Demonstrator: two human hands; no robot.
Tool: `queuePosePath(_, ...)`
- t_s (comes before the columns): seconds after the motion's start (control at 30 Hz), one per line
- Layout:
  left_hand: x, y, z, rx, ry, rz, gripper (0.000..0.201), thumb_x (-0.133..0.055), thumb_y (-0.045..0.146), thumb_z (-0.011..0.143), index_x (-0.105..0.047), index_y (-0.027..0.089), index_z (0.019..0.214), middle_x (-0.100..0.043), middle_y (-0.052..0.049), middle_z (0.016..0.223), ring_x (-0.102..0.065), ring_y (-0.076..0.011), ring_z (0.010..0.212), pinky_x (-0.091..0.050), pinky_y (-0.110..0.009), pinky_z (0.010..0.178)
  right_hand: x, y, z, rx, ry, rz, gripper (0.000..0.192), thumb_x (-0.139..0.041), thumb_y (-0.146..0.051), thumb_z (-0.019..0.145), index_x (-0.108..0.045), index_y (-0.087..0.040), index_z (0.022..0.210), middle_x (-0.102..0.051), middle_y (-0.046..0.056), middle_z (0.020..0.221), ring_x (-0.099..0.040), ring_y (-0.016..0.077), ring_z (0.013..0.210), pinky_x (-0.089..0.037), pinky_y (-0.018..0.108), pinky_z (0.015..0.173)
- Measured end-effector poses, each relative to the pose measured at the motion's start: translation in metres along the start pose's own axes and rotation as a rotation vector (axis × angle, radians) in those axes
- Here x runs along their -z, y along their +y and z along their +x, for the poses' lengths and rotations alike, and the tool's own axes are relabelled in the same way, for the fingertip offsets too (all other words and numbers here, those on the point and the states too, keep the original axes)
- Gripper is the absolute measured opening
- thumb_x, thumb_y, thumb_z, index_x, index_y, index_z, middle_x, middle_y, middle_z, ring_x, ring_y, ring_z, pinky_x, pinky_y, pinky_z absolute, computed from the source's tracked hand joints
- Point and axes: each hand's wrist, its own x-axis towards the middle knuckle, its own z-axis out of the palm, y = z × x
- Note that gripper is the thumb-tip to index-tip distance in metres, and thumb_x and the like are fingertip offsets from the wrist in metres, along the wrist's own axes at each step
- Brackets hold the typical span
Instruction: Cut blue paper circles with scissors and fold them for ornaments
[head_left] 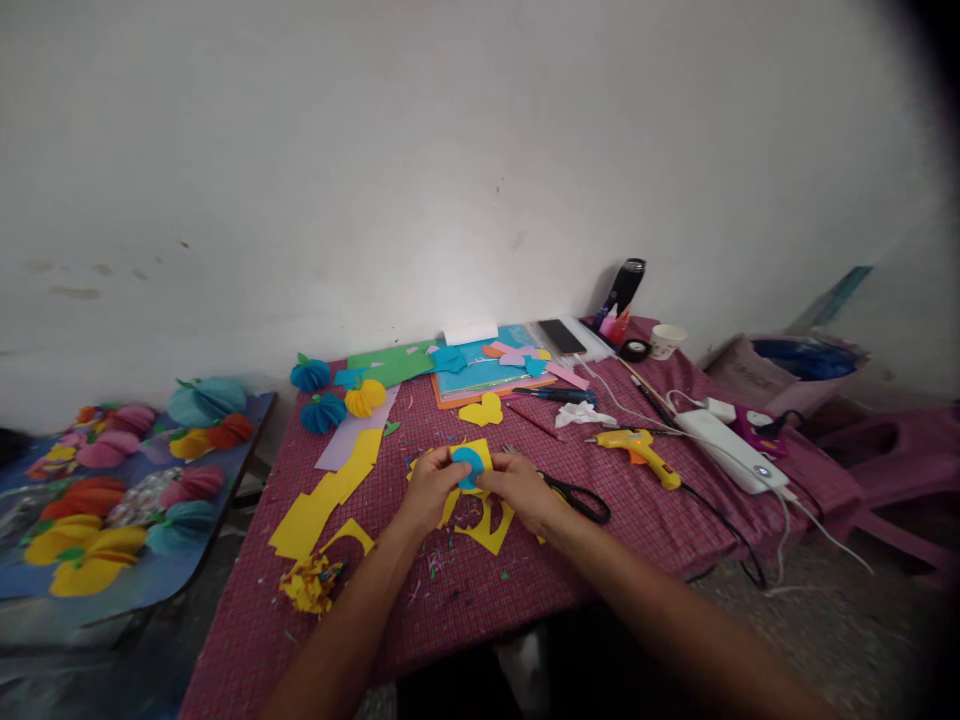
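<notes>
Far to my left I see a low side board [225,470] covered with finished paper flowers [105,490] in pink, orange, yellow and teal. Next comes the table with its red checked cloth [480,590]. On its left part lie long yellow paper offcuts [330,495], and near the front edge a small heap of yellow scraps [309,583]. Further back sit two blue paper balls [315,395] and a yellow one [365,397], just beside a green sheet [394,362].

My left hand [430,487] and right hand [520,490] meet over the middle of the table. Between them is a small blue paper disc [468,466], held just above a cut-up yellow sheet [491,525]. Both hands pinch the disc, the left thumb and fingers pressed on its left edge, the right fingertips closed on its right edge. I cannot tell whether the disc is folded.

Behind the hands lies a yellow paper heart [482,409], and beyond it a stack of blue and orange sheets [480,375] with small cut shapes on top. Just right of my right hand rest black-handled scissors [581,497]. Further right lies a yellow glue gun [639,448] with its cord trailing over the table edge, then a white power strip [731,450]. At the back right stand a dark bottle [624,287], a roll of black tape [635,350] and a paper cup [666,340].
</notes>
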Motion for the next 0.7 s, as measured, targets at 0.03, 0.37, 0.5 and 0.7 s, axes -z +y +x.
queuePosePath(0.03,0.000,0.000,0.000,-0.004,0.005,-0.004,0.023,-0.076,0.023,0.063,-0.070,0.013,0.083,-0.068,-0.003,0.076,-0.060,-0.0136,0.065,-0.047,-0.025,0.064,-0.001,-0.001,0.000,-0.002,-0.004,0.005,0.018,-0.063,-0.026,0.072,-0.067,-0.013,0.083,-0.065,0.000,0.067,-0.053,0.0099,0.050,-0.042,0.021,0.048)
queuePosePath(0.37,0.004,0.003,0.007,0.008,0.089,-0.220,0.023,-0.078,0.020,0.062,-0.071,0.012,0.082,-0.071,-0.004,0.078,-0.062,-0.0126,0.065,-0.051,-0.026,0.068,0.069,-0.019,-0.051,0.292,0.057,-0.984,0.015,-0.056,-0.024,0.086,-0.067,-0.019,0.096,-0.067,0.007,0.096,-0.060,0.0212,0.086,-0.042,0.030,0.076)
queuePosePath(0.5,0.004,0.001,0.008,0.035,0.090,-0.251,0.026,-0.079,0.020,0.061,-0.070,0.011,0.084,-0.072,-0.006,0.079,-0.064,-0.0135,0.066,-0.052,-0.027,0.069,0.098,-0.010,-0.076,0.127,0.037,-1.343,0.023,-0.054,-0.026,0.085,-0.067,-0.020,0.103,-0.066,0.011,0.104,-0.061,0.0255,0.089,-0.041,0.033,0.075)
queuePosePath(0.7,0.003,0.001,0.007,0.056,0.081,-0.285,0.026,-0.080,0.020,0.061,-0.068,0.011,0.082,-0.072,-0.005,0.079,-0.065,-0.0144,0.066,-0.054,-0.028,0.068,0.094,0.003,-0.085,0.062,0.070,-1.468,0.047,-0.056,-0.025,0.082,-0.057,-0.019,0.129,-0.066,0.015,0.110,-0.063,0.0290,0.091,-0.042,0.035,0.075)
